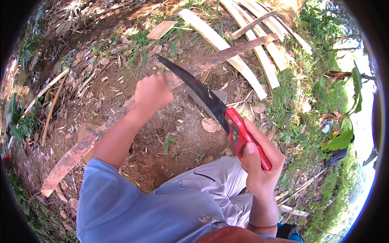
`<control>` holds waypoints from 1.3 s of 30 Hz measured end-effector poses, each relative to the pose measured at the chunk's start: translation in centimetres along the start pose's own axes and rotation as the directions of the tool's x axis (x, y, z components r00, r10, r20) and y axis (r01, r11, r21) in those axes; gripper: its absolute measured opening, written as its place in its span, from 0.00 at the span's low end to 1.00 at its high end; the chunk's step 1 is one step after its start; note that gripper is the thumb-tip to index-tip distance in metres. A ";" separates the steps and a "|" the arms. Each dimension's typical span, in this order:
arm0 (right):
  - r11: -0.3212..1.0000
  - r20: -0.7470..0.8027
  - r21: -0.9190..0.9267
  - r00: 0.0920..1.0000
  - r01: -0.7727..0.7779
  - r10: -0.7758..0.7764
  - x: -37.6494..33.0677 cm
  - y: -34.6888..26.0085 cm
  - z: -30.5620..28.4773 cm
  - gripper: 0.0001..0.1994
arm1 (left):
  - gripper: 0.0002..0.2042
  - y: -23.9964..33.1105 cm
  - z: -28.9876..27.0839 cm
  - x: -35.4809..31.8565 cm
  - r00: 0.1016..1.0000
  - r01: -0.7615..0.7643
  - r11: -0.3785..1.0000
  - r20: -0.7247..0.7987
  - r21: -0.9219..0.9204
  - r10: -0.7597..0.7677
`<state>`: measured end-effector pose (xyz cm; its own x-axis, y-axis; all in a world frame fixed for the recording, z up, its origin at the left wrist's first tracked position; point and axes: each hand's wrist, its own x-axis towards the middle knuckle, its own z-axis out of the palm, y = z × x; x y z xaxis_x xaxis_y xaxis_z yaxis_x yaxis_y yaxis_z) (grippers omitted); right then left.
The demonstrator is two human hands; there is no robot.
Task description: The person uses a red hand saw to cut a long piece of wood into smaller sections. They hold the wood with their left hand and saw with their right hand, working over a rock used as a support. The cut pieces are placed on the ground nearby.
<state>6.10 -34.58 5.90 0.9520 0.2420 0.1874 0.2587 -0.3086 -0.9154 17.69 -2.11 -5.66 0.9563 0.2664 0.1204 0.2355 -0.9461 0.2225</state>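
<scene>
My right hand [261, 162] is wrapped round the red handle of a curved pruning saw [198, 88], with the thumb laid along the grip. Its dark blade points away to the upper left, and its front part passes over a long wooden strip [221, 56] covered in reddish-brown bark. Whether the teeth touch the wood, I cannot tell. My left hand [153, 94] is closed in a fist on the strip, just left of the blade, its fingertips hidden. The strip runs from the near left to the far right.
Several pale split wood slats [227, 50] lie at the far right beside a tree trunk [289, 12]. A flat piece of wood [162, 30] rests farther back. Thin sticks [48, 87] lie at the left. Dry leaves [211, 125] and wood chips litter the dirt; grass [320, 105] grows at the right.
</scene>
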 end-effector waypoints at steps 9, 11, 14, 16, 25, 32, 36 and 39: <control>0.996 -0.004 0.034 0.997 0.077 -0.077 -1.8 0.5 0.4 0.23 | 0.13 0.3 -0.2 -0.8 0.998 -0.041 0.998 -0.054 -0.046 0.038; 0.992 0.014 -0.023 0.992 0.123 -0.123 -1.9 -0.1 0.5 0.24 | 0.12 0.4 -0.2 -0.8 0.996 -0.052 0.997 -0.069 -0.051 0.048; 0.992 0.036 -0.070 0.994 0.106 -0.104 -1.9 0.6 1.3 0.25 | 0.11 -0.3 0.1 -0.6 0.993 -0.075 0.996 -0.090 -0.052 0.070; 0.997 0.048 -0.073 0.998 0.040 -0.037 -1.4 -0.1 1.6 0.25 | 0.11 -0.8 -0.3 -0.4 0.996 -0.078 0.995 -0.059 -0.067 0.074; 0.997 0.261 0.035 0.964 -0.069 0.058 3.6 -3.5 0.2 0.30 | 0.18 -1.7 -1.3 0.8 0.970 0.090 0.972 0.241 -0.217 -0.036; 0.970 0.280 -0.125 0.930 -0.210 0.238 8.0 -10.1 1.7 0.26 | 0.18 -1.3 -1.6 1.3 0.955 0.123 0.958 0.294 -0.259 -0.043; 0.960 0.238 -0.219 0.944 -0.174 0.226 8.7 -11.0 2.5 0.26 | 0.16 -1.4 -1.8 1.0 0.964 0.105 0.963 0.263 -0.249 -0.037; 0.954 0.233 -0.290 0.961 -0.080 0.152 8.1 -10.1 2.4 0.26 | 0.16 -1.3 -1.7 0.9 0.966 0.079 0.972 0.259 -0.222 -0.019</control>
<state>10.83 -27.29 15.80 0.9155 0.4002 -0.0420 0.2179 -0.5807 -0.7844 18.00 -0.36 -4.20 0.9638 0.2278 -0.1386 0.2660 -0.8575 0.4404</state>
